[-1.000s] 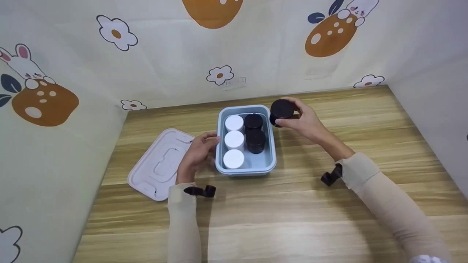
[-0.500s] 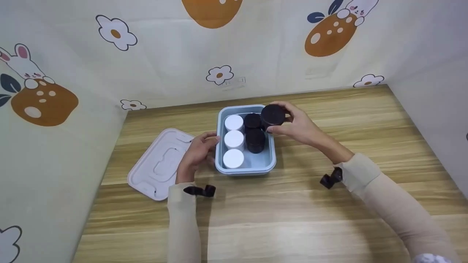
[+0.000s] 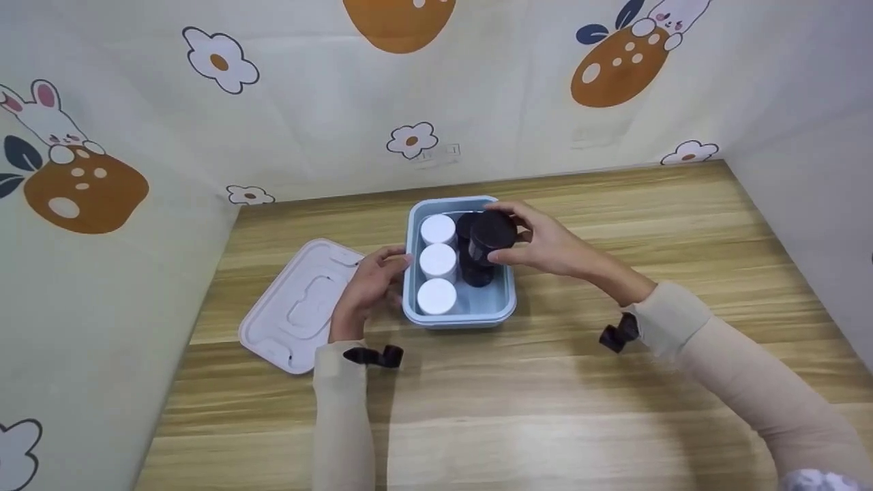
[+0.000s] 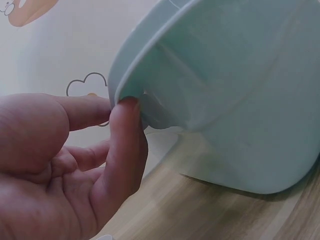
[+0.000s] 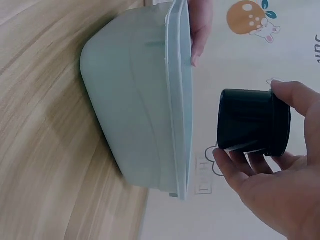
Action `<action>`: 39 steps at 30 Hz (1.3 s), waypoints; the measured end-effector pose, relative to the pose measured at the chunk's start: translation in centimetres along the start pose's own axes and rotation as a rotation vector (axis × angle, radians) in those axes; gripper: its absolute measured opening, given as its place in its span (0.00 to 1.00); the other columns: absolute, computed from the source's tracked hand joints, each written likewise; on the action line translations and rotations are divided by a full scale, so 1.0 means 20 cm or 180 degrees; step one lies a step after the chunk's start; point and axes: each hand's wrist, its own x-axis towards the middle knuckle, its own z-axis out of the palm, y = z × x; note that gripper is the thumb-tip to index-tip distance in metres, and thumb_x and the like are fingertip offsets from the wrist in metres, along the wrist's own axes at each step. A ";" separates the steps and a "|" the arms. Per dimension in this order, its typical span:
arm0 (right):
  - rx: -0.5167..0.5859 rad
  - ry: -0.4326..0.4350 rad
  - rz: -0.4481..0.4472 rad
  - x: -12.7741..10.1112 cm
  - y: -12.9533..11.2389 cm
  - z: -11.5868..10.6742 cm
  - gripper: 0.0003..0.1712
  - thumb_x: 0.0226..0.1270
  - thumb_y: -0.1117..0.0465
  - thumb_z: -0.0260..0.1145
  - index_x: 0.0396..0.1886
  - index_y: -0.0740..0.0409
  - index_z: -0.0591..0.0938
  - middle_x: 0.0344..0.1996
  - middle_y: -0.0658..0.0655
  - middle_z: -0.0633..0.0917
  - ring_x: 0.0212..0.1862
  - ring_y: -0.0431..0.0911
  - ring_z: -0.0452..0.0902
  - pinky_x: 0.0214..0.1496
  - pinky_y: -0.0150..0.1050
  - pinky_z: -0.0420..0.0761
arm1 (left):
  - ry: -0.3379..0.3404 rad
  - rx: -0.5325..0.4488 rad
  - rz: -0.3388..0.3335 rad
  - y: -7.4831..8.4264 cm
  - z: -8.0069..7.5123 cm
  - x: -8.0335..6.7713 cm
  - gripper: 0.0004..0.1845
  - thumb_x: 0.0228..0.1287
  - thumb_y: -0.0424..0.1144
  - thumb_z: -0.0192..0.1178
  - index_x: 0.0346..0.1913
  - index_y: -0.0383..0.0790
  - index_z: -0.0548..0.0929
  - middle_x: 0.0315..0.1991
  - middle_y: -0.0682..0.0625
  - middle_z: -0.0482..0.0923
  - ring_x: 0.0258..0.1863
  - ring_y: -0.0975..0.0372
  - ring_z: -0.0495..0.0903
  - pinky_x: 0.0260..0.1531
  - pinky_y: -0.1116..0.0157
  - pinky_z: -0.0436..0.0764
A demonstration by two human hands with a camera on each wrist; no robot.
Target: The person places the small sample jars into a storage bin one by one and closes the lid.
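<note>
In the head view, a light-blue plastic bin [image 3: 460, 319] stands on the wood-grain table. Along its left side sits a column of three white-lidded jars [image 3: 437, 297]; on its right are two black jars [image 3: 479, 276], partly covered from view. My right hand [image 3: 554, 244] grips another black jar [image 3: 492, 230] by its lid and side, upright over the bin's right half. The right wrist view has this black jar [image 5: 245, 122] above the rim, apart from the bin. My left hand [image 3: 368, 278] pinches the bin's left rim between thumb [image 4: 127, 135] and fingers.
A pale lid [image 3: 293, 310] with moulded grooves lies flat on the table to the left, partly under my left forearm. Behind the table [image 3: 491, 409] hangs a printed cloth [image 3: 307, 102] with flowers and rabbits. A pale wall [image 3: 805, 204] borders the right side.
My right hand has carried the black jar leftward and nearer, from beyond the bin's right rim to over the other black jars. The left hand and bin have stayed put.
</note>
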 end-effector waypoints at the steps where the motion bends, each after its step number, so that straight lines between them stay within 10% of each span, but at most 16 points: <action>1: -0.0015 -0.0055 -0.0005 0.00 0.00 0.00 0.42 0.58 0.65 0.76 0.71 0.56 0.69 0.67 0.59 0.72 0.63 0.53 0.71 0.65 0.44 0.78 | 0.0005 0.0011 -0.0006 0.00 0.00 0.00 0.24 0.72 0.43 0.59 0.66 0.40 0.72 0.41 0.45 0.85 0.29 0.61 0.84 0.16 0.67 0.78; 39: -0.1283 -0.1030 -0.0533 0.04 0.08 0.09 0.39 0.49 0.57 0.81 0.63 0.58 0.78 0.58 0.61 0.78 0.61 0.52 0.71 0.68 0.50 0.71 | -0.0076 -0.0093 -0.0016 0.01 0.00 -0.01 0.24 0.74 0.42 0.57 0.68 0.38 0.71 0.45 0.45 0.85 0.31 0.61 0.85 0.16 0.67 0.79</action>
